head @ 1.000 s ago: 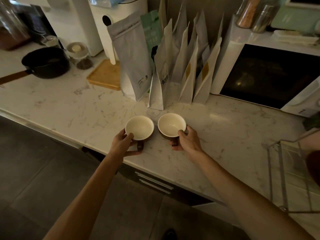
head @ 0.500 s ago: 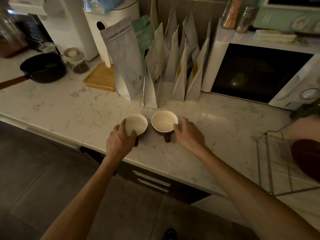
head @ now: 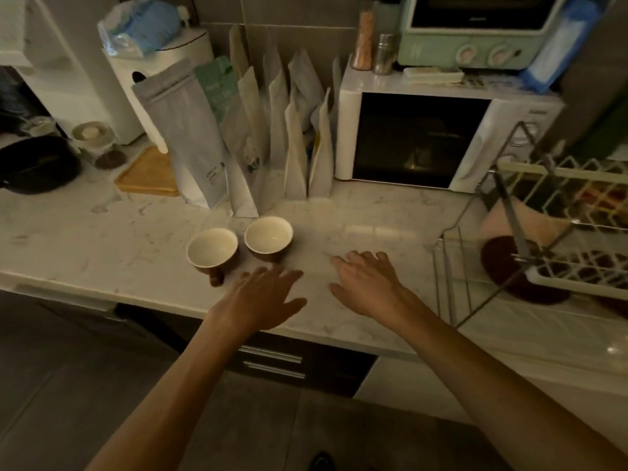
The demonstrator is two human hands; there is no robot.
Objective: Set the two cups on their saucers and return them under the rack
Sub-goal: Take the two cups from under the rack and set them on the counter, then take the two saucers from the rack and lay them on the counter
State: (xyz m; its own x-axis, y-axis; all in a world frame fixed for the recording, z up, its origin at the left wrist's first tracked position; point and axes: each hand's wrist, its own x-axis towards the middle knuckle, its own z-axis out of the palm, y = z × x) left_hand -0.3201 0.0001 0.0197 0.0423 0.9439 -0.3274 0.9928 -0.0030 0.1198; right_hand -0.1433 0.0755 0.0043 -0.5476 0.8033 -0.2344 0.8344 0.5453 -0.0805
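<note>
hands (head: 316, 290) now off both cups (head: 239, 248)

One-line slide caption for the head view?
Both cups stand on the counter; left hand and right hand hover open, empty.

2 brown cups (head: 239, 248) side by side on marble counter (head: 102, 239), left hand (head: 261, 300) and right hand (head: 368, 283) spread empty above it, brown saucer (head: 503, 266) under wire rack (head: 557, 229)

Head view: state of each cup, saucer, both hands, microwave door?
left cup: upright, empty, on the counter, not held
right cup: upright, empty, on the counter, not held
saucer: flat under the wire rack, no cup on it
left hand: open, holding nothing
right hand: open, holding nothing
microwave: door closed
</note>
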